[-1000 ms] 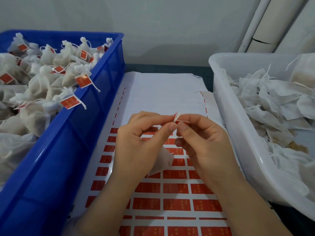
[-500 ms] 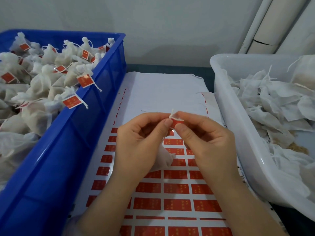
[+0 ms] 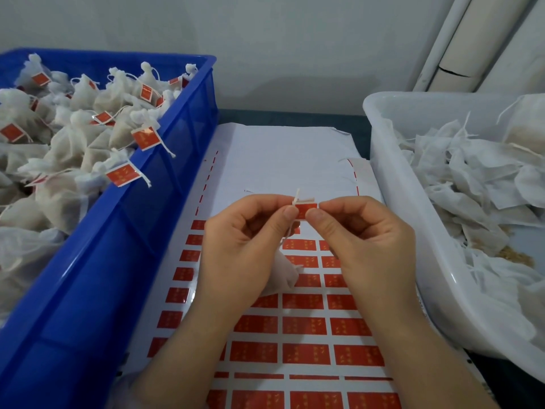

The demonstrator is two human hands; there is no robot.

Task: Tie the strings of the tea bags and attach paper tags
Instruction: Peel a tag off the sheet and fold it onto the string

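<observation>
Change: a second ago the tag [image 3: 306, 210] showed mostly as a white edge between the fingertips; half a second ago red was coming into view; now its red face is flat and square to the camera. I read that as the sticker folded shut over the string [image 3: 297, 195]; the attach step on this bag looks nearly done, with only a press-down left.

Hands: left hand [image 3: 244, 246] and right hand [image 3: 374, 249] are close together; each pinches one end of the tag between thumb and forefinger, left hand on the left end, right hand on the right end; the other fingers are curled under.

Orientation: the tag's long axis runs left-right, near level; two short string ends stick out above its top-left corner, one up, one to the right; the string drops from the tag to the tea bag [image 3: 283, 276].

Location: the tea bag hangs below the pinch, partly hidden by the left palm, neck up, over the sticker sheet [image 3: 303, 324]; the sheet lies between the blue crate [image 3: 177, 137] of tagged bags and the white tub [image 3: 392, 172] of untagged ones.
</observation>
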